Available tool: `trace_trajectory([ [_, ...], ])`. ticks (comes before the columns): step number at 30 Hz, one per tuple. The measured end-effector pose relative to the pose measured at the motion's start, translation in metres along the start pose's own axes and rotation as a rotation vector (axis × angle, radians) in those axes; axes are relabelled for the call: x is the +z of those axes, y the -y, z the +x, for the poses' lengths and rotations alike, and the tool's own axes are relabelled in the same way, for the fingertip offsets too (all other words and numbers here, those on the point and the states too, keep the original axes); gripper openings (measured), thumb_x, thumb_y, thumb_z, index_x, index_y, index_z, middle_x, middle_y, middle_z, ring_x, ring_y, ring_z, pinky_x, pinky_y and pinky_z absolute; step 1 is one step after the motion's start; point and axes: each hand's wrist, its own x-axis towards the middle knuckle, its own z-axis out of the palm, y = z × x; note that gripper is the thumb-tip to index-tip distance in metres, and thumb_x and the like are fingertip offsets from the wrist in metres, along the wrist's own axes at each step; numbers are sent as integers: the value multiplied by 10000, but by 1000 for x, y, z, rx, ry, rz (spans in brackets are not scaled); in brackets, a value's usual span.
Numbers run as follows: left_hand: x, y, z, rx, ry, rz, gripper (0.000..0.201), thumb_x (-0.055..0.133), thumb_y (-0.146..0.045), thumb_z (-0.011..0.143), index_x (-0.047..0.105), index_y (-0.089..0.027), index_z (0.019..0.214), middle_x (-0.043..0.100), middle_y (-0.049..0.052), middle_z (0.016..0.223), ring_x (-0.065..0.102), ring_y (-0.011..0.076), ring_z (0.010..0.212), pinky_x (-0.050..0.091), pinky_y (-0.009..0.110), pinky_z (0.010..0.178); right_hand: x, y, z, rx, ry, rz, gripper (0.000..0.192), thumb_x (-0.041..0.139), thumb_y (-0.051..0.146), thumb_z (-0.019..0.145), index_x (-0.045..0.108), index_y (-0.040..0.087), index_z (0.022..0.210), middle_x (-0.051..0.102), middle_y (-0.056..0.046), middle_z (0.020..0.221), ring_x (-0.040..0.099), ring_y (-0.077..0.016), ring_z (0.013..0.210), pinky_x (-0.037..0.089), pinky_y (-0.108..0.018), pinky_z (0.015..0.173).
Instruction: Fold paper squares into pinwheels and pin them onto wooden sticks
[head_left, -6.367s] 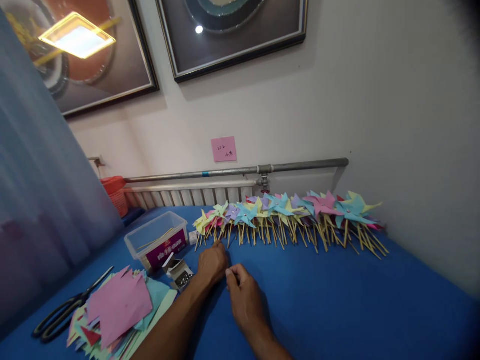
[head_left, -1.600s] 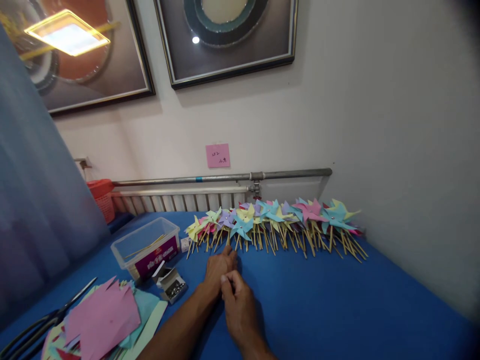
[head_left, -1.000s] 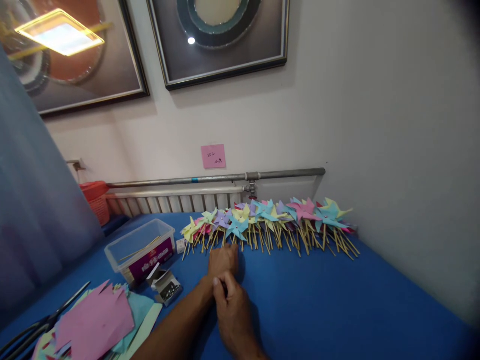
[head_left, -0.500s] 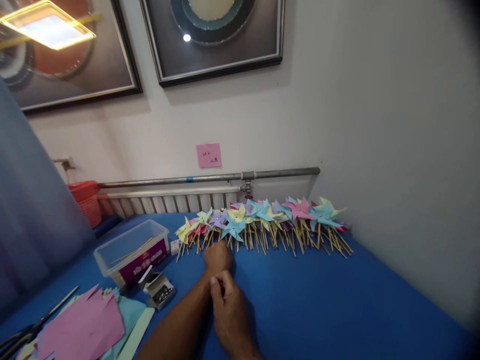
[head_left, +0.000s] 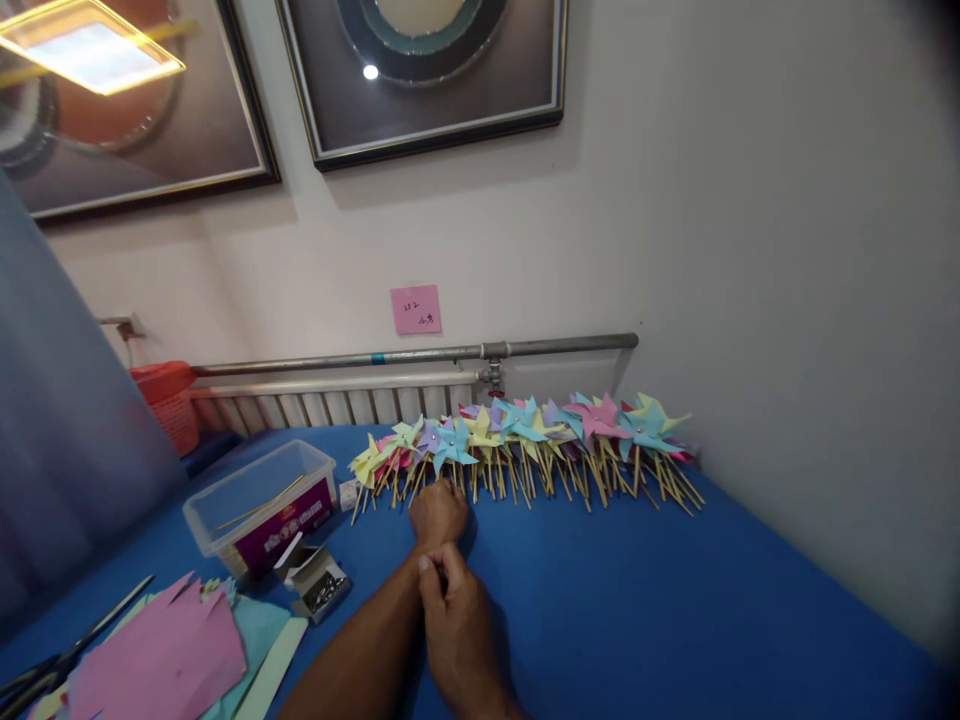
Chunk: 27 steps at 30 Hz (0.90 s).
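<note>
My left hand reaches out to the near edge of a row of paper pinwheels on wooden sticks. Its fingers are closed by the base of a light-blue pinwheel, whose stick is hidden behind the hand. Closer to me, my right hand is curled into a loose fist beside my left wrist, with nothing visible in it. Left of my forearm is an open small box of metal pins. Beyond it stands a clear plastic tub with a few sticks inside.
Cut sheets of pink paper and other colours lie at the lower left beside black scissors. All rest on a blue tabletop. A radiator, a pipe and a red basket are behind.
The light-blue pinwheel at my left hand has shifted left and slightly back among the others. Both hands have barely moved; the right stays curled by the left wrist.
</note>
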Motion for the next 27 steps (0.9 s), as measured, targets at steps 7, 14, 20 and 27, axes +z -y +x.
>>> trace_trajectory([
  [7, -2, 1, -1, -2, 28, 6, 371, 474, -363, 969, 765, -135, 996, 764, 193, 1036, 714, 288, 1004, 505, 367, 836, -1, 2, 0, 5, 11, -4, 243, 430, 375, 948, 546, 263, 766, 647, 20, 699, 607, -162, 653, 400, -237, 601],
  [14, -4, 4, -3, -7, 46, 14, 333, 498, -376, 961, 757, -168, 985, 769, 164, 1030, 712, 276, 999, 494, 336, 805, -1, 2, -1, 11, 40, -14, 256, 421, 370, 960, 544, 256, 767, 647, 20, 699, 607, -152, 645, 388, -229, 589],
  [20, -4, 10, -15, 247, -73, 30, 274, 445, -295, 977, 701, -224, 1045, 731, 95, 1118, 688, 213, 985, 488, 314, 840, 1, 4, -8, -165, 42, -143, 226, 435, 304, 973, 576, 246, 807, 700, 7, 720, 662, -153, 665, 371, -236, 610],
  [27, 1, 4, -28, 586, 199, 189, 282, 422, -277, 975, 650, -217, 1129, 523, 97, 1500, 686, 227, 1029, 521, 377, 922, 4, 5, -21, -436, 55, -354, 175, 455, 227, 961, 574, 240, 834, 725, -3, 750, 690, -161, 685, 342, -261, 632],
])
